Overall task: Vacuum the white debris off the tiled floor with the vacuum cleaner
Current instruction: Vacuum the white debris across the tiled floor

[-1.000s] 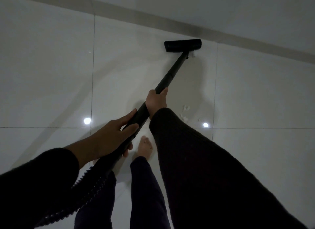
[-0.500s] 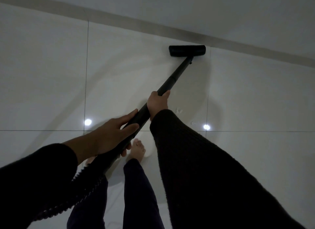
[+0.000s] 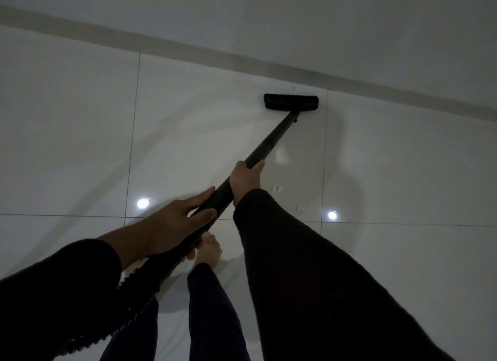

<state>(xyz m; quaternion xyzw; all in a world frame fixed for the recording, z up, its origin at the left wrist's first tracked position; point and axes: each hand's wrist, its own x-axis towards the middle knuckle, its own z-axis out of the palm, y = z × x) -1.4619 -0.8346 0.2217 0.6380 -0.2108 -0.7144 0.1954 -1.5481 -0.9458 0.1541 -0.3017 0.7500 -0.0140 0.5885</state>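
behind the right sleeve [image 3: 309, 266], dim white debris [image 3: 277, 188], partly hidden

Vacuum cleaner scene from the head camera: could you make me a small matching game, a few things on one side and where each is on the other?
Things:
1. floor nozzle
2. right hand
3. left hand
4. white debris

Places:
A. lower on the wand, nearest the ribbed hose
B. on the tile right of the wand, between nozzle and feet
C. near the baseboard
D. higher up the wand

Pairs: 1-C, 2-D, 3-A, 4-B
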